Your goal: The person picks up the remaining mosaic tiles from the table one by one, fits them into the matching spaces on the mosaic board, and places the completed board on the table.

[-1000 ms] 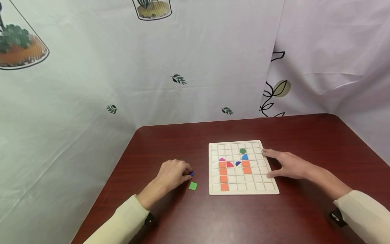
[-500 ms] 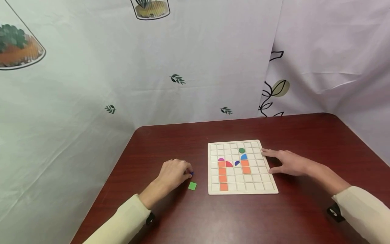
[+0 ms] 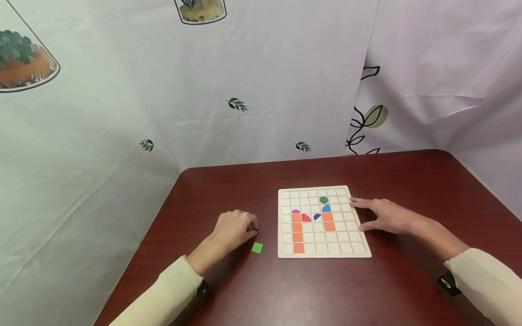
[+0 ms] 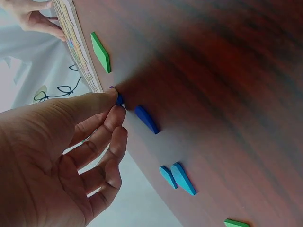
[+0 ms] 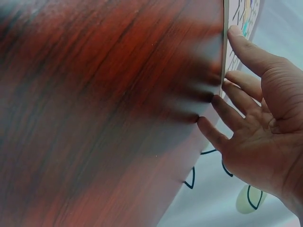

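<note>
My left hand is left of the white grid board. In the left wrist view its thumb and index finger pinch a small dark blue piece, mostly hidden by the fingertips. A second dark blue piece lies close by on the table, and a green square sits just in front of the hand. My right hand rests at the board's right edge with fingers spread. On the board are orange squares, a green circle and several red, pink and blue rounded pieces.
Farther along the table, the left wrist view shows two light blue pieces and another green piece. The dark red table ends at a printed white cloth behind it.
The left thumb and finger have drawn together on the dark blue piece, so less of it shows. The right thumb shifted slightly along the board's edge. Board pieces stay as they were.
</note>
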The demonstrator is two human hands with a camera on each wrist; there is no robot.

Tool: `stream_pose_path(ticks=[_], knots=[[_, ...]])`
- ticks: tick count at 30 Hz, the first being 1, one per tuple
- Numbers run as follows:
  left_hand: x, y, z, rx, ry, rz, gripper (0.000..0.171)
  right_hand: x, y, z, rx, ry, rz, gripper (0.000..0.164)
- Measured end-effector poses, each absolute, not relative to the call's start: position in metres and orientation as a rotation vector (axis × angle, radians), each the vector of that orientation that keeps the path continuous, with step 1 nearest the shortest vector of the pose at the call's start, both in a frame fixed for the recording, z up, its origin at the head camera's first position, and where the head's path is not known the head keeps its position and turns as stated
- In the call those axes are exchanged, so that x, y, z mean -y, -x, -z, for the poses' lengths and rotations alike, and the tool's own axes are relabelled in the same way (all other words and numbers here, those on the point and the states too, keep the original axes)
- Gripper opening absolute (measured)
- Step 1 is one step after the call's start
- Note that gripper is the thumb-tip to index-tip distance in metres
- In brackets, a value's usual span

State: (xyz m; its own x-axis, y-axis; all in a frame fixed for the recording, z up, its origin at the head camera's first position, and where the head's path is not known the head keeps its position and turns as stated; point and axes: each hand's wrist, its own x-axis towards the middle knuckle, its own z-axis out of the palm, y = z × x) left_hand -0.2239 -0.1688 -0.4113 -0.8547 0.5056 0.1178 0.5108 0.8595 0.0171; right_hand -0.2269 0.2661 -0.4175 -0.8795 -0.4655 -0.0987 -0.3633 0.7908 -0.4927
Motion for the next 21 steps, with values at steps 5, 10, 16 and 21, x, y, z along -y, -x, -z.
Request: stream_pose_path(ticks=[5, 10, 16, 21], knots=[[0.1685, 0.2254, 0.4088, 2.935, 0.826, 0.062, 0.014, -0.265, 0.2268, 0.4164, -2.768, 0.65, 0.688, 0.084], [0.1681, 0.2263, 0.4077, 2.944, 0.83, 0.077, 0.014, -0.263, 0.2268, 0.4147, -2.77, 0.635, 0.667, 0.085], [0.1684, 0.2278, 0.4084, 2.946, 0.842, 0.081, 0.016, -0.2618, 0.2272, 0.4135, -2.773, 0.641, 0.646, 0.084], [0.1683, 0.2276, 0.4074, 2.947, 0.862, 0.074, 0.019, -0.2615, 0.2278, 0.4136, -2.77, 0.641, 0.639, 0.083]])
